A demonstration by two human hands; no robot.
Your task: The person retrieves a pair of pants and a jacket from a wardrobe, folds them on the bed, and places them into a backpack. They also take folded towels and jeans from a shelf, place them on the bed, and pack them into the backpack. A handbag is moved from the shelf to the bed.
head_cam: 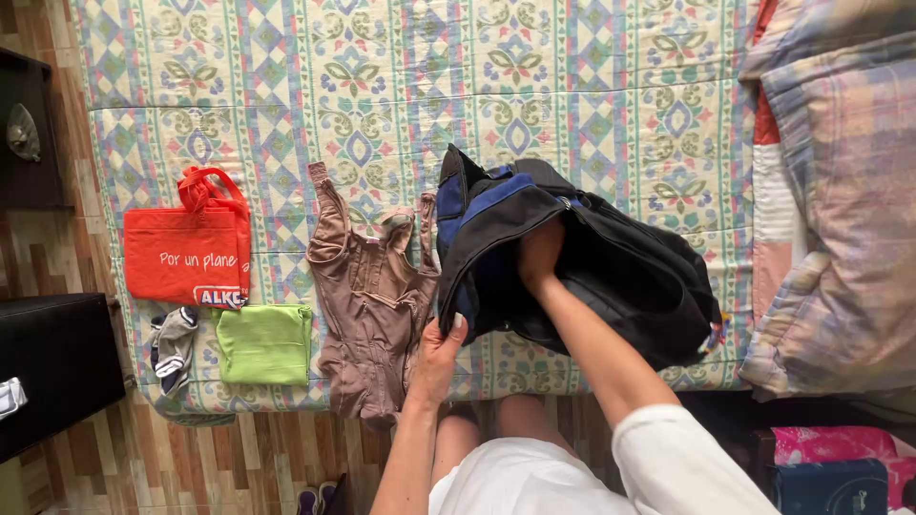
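Backpack (611,267) — on bed (592,86), right of bodysuit (367,296). Left hand (441,358) pinches its rim; right hand (539,256) inside, grip unseen. Risk: rim slipping free — mouth likely collapses.

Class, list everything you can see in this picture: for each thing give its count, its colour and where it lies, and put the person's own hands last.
backpack: one, black and blue, on the bed, right of centre
bodysuit: one, dusty pink, laid flat left of the backpack
folded cloth: one, lime green, near the bed's front edge
tote bag: one, orange-red, at the bed's left side
socks: small bundle, grey and white, below the tote bag
bedspread: one, patterned green and blue, covering the bed
blanket: one, pastel plaid, far right
left hand: holds the backpack's edge
right hand: reaches into the backpack
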